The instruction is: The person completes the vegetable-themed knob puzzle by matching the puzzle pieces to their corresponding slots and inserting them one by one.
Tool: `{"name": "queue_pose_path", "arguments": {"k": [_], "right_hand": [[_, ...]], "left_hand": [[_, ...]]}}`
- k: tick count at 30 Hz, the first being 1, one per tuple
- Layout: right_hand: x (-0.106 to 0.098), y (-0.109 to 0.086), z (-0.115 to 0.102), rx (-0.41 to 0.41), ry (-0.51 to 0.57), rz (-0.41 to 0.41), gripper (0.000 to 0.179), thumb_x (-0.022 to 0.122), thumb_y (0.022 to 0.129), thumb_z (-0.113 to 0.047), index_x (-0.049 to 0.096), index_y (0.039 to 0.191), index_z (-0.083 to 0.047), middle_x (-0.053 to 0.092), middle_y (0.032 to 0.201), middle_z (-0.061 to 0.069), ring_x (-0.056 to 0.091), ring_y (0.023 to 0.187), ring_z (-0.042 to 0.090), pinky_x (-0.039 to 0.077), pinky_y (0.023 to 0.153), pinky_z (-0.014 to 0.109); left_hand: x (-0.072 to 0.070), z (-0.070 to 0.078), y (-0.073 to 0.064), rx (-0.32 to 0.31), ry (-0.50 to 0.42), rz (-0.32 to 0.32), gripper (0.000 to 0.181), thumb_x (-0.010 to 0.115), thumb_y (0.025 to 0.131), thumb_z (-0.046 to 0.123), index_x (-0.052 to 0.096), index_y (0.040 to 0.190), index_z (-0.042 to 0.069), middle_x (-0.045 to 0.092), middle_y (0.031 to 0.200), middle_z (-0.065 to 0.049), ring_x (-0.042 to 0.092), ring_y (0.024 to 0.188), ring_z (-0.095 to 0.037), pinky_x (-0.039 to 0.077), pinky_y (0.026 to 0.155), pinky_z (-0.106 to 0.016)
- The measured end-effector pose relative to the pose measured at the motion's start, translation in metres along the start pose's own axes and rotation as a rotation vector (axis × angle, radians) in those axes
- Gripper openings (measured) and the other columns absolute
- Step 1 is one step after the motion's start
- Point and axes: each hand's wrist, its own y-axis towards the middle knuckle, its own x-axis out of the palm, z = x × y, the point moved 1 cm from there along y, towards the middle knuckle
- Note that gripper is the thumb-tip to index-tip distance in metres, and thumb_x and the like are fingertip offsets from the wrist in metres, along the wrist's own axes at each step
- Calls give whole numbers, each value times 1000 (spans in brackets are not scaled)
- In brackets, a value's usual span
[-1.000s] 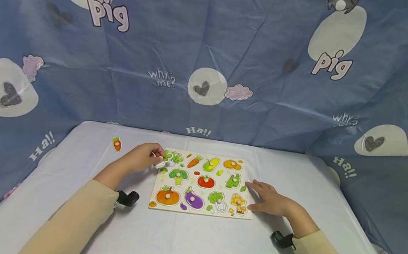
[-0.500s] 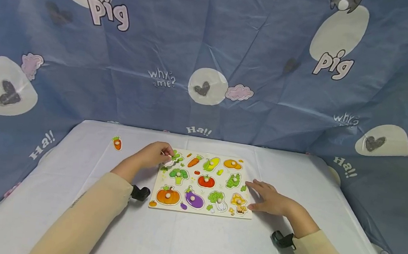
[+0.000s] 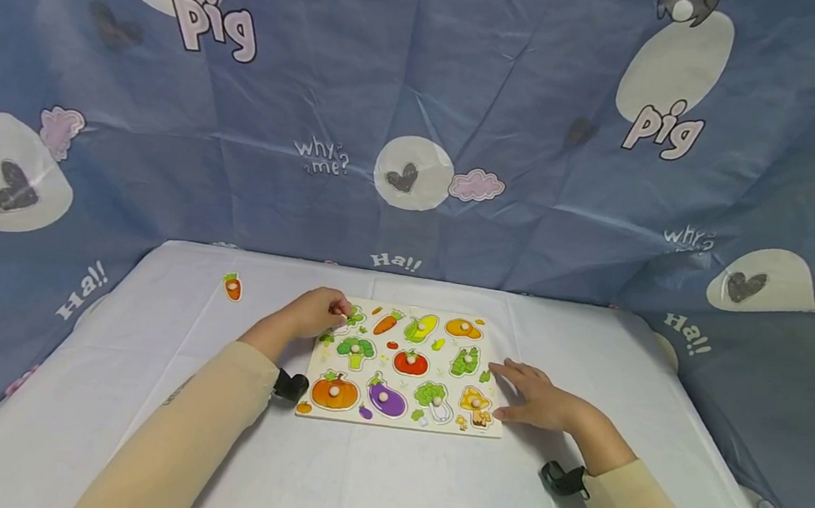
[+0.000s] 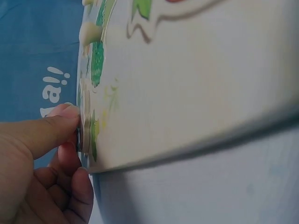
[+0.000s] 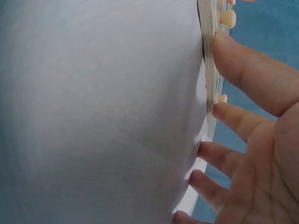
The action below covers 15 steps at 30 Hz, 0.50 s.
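A wooden vegetable puzzle board (image 3: 388,421) lies on the table, holding knobbed pieces such as a pumpkin (image 3: 327,398), an eggplant (image 3: 394,404) and a tomato (image 3: 404,364). At its far left corner my left hand (image 3: 304,314) pinches a pale-edged puzzle piece (image 4: 86,116) between thumb and fingers. That piece sits close over the board's surface, mostly hidden by the fingers. My right hand (image 3: 540,400) lies at the board's right side, fingers spread, with thumb and index fingertip right at the edge and the other fingertips on the cloth.
A loose carrot piece (image 3: 233,288) lies on the white tablecloth (image 3: 380,494), left of the board. Behind the table hangs a blue printed curtain (image 3: 530,234). Each wrist carries a black camera, one on the left (image 3: 292,386) and one on the right (image 3: 563,479).
My left hand has moved right with the puzzle piece, from beside the board's far left corner to over it. My right hand and the board have stayed in place.
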Motion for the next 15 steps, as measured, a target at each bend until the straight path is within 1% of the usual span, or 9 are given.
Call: {"name": "queue_pose_path", "arguments": {"k": [5,12,15], "right_hand": [[0,0,0,-11,-4,2,89,75,86,-47,33,157,-15,18,163,23,11,148,49,19,110,73],[2,0,0,-14,6,1,88,75,86,-46,33,157,-15,18,163,23,11,148,49,18,110,73],[2,0,1,-13,5,0,88,75,86,-46,33,157,-15,18,163,23,11,148,49,18,110,73]], "left_hand": [[2,0,2,-19,-11,1,9,60,100,7,67,106,6,59,92,-6,53,83,-19,44,78,-34],[4,0,2,-25,-28,6,10,58,101,6,66,107,5,58,92,-7,52,83,-20,44,78,-34],[4,0,1,-21,-12,12,11,58,101,6,66,107,4,58,91,-7,52,84,-20,44,79,-34]]}}
